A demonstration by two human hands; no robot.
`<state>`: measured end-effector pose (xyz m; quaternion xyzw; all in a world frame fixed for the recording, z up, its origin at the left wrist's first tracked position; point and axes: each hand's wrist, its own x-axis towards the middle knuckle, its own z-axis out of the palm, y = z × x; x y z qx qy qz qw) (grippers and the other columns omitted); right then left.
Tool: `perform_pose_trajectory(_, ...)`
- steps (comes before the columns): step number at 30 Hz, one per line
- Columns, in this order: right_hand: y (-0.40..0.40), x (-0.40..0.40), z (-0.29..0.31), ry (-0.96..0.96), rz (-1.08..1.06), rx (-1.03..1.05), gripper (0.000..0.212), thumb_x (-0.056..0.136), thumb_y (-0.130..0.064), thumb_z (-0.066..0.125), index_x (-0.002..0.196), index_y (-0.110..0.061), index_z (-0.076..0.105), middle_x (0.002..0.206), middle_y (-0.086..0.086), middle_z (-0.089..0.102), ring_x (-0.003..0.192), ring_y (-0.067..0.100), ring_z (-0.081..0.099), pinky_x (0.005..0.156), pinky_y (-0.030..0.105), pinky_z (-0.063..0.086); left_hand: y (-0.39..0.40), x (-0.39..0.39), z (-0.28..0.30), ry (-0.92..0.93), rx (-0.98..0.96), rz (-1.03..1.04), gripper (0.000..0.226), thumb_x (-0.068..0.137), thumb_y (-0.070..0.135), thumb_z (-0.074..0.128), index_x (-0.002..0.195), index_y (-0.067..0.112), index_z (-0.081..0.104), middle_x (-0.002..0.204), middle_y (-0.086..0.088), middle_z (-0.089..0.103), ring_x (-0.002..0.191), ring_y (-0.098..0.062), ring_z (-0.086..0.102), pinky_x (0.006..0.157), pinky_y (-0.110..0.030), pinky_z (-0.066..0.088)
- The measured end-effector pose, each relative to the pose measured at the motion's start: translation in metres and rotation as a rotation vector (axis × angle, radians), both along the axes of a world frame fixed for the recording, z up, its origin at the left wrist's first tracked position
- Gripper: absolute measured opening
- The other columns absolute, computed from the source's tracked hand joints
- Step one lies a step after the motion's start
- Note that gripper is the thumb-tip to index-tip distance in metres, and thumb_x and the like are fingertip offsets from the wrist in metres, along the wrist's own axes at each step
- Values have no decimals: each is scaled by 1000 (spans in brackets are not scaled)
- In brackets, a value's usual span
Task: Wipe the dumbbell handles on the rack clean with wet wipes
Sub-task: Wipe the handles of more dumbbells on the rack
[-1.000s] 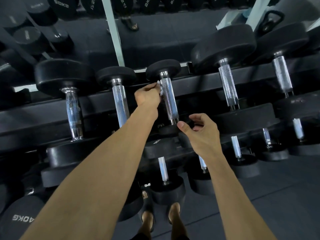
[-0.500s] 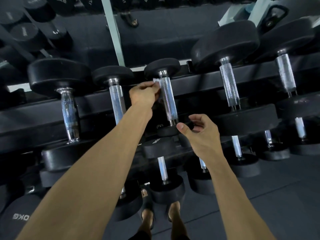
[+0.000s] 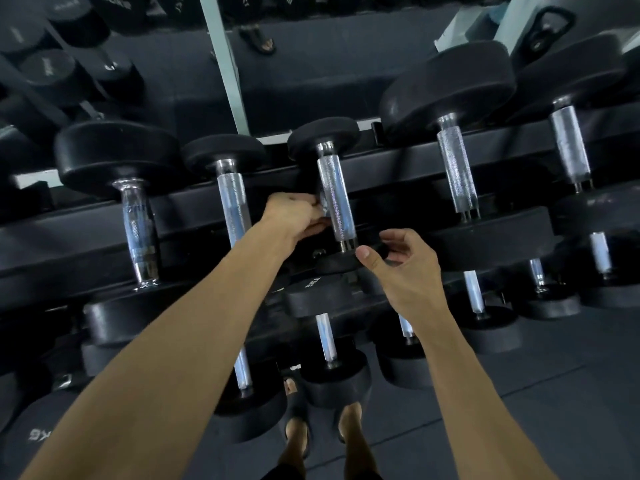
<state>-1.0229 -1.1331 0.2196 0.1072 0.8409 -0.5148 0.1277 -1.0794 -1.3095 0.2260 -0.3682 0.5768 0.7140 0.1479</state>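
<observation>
A small dumbbell with a chrome knurled handle (image 3: 335, 199) lies on the upper tier of the black rack (image 3: 388, 161), in the middle of the view. My left hand (image 3: 294, 214) pinches a small white wet wipe (image 3: 323, 207) against the left side of that handle, about halfway down it. My right hand (image 3: 405, 265) has its thumb and curled fingers on the rim of the same dumbbell's near black head (image 3: 337, 263). Only a corner of the wipe shows past my fingers.
More dumbbells flank it on the upper tier: two to the left (image 3: 233, 199), two bigger ones to the right (image 3: 457, 171). A lower tier holds several smaller ones (image 3: 325, 337). A mirror behind shows more weights. My sandalled feet (image 3: 322, 431) stand on dark rubber floor.
My left hand has slid the wipe down the handle from its top end to about the middle. My right hand has stayed on the near head.
</observation>
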Motion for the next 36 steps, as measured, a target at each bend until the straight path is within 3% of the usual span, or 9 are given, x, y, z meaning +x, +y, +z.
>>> perform_pose_trajectory(6,-3,0,-1,-16,5,22,47,73,-48,82,111,-31,59,115,-14,62,112,11,57,100,34,49,-3,-35,3,129,101,415,21,85,-8,67,77,11,65,71,-4,72,66,-15,71,68,-29,60)
perform_pose_trajectory(9,-3,2,0,-41,-12,14,59,73,-52,80,122,-26,61,124,-8,62,118,11,57,104,34,48,-3,-21,-2,79,-8,223,19,84,-6,70,82,12,65,85,-6,71,78,-17,71,75,-30,60)
perform_pose_trajectory(11,-4,3,3,-65,-14,8,74,73,-52,79,135,-18,58,133,-1,61,122,13,56,106,34,47,-6,-3,-6,11,-128,2,21,82,-9,70,81,11,63,87,-9,69,78,-20,70,68,-27,60)
perform_pose_trajectory(13,-5,2,5,-78,-9,12,81,74,-52,79,140,-13,53,137,4,60,123,14,56,107,33,46,-8,-3,-7,24,-136,-15,21,83,-11,68,81,10,63,88,-10,69,77,-19,69,61,-23,59)
perform_pose_trajectory(16,-6,1,7,-91,-1,29,81,75,-51,79,141,-12,53,138,6,59,124,14,57,108,35,46,-11,-29,0,99,48,271,19,86,-9,64,85,10,67,79,-3,70,71,-11,69,56,-20,55)
perform_pose_trajectory(19,-6,1,7,-97,-8,22,82,74,-51,80,141,-11,53,138,7,59,123,15,57,108,36,46,-5,-36,1,122,154,405,22,86,-11,64,81,10,67,76,-4,72,70,-14,70,67,-27,60)
perform_pose_trajectory(24,-5,2,7,-93,-30,4,83,74,-51,80,141,-10,53,139,7,59,122,15,57,107,33,46,-2,1,-9,34,-96,32,23,82,-11,69,82,10,60,90,-10,68,81,-19,69,71,-29,60)
perform_pose_trajectory(31,-6,1,9,-89,-3,25,84,74,-53,79,142,-11,52,141,6,57,124,16,56,106,32,46,-1,-12,-6,134,-114,207,26,79,-13,70,80,13,67,81,-1,71,78,-14,72,83,-32,60)
perform_pose_trajectory(36,-7,3,9,-95,-20,-4,96,64,-61,76,142,-11,52,141,5,57,125,16,56,108,36,46,-2,17,-7,41,-263,-132,28,75,-13,73,79,14,67,81,-6,71,80,-20,72,88,-34,58)
